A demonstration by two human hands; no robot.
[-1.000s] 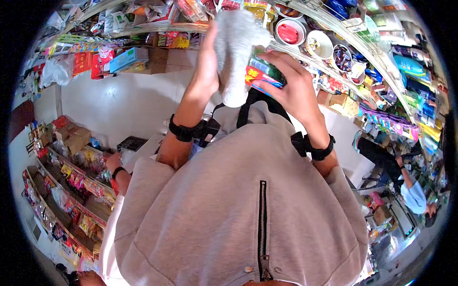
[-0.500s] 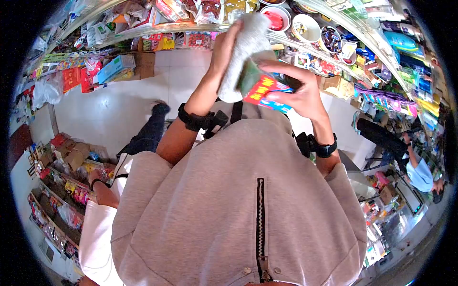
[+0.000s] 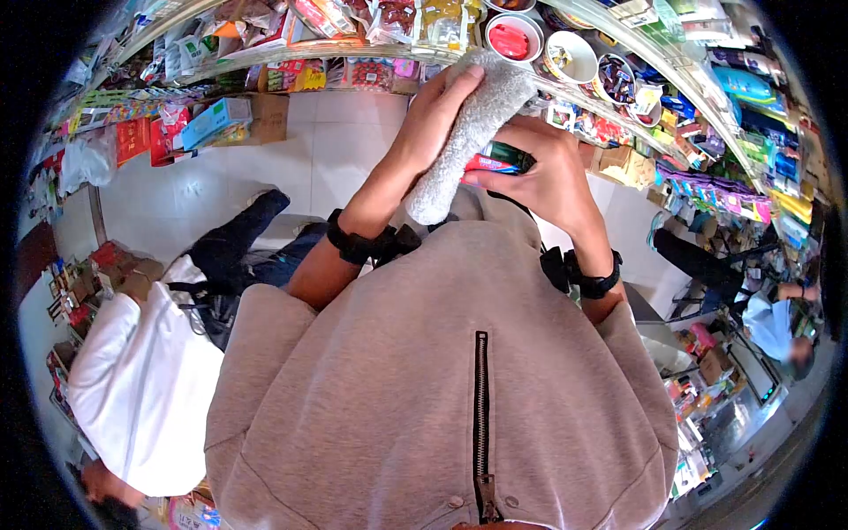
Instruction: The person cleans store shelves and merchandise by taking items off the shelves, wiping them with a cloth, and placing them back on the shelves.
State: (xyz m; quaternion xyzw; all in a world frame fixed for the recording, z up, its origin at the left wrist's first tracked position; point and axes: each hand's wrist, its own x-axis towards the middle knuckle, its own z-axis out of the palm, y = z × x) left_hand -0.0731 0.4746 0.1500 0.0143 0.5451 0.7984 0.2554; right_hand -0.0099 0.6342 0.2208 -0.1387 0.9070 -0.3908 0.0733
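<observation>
Your left hand (image 3: 431,124) is closed on one long, fuzzy gray cloth (image 3: 474,124), thumb on top. Your right hand (image 3: 555,175) pinches one small, shiny packet (image 3: 495,158), red and green. The packet sits between your two hands, partly hidden by the cloth.

Grey cloth (image 3: 481,119) and colourful packet (image 3: 496,159), upper centre
The left hand (image 3: 430,122) grips the cloth, which partly hides the packet in the right hand (image 3: 552,168); open tubs (image 3: 571,56) stand upper right.

packet (image 3: 498,158) partly behind gray cloth (image 3: 478,119), lettering illegible
</observation>
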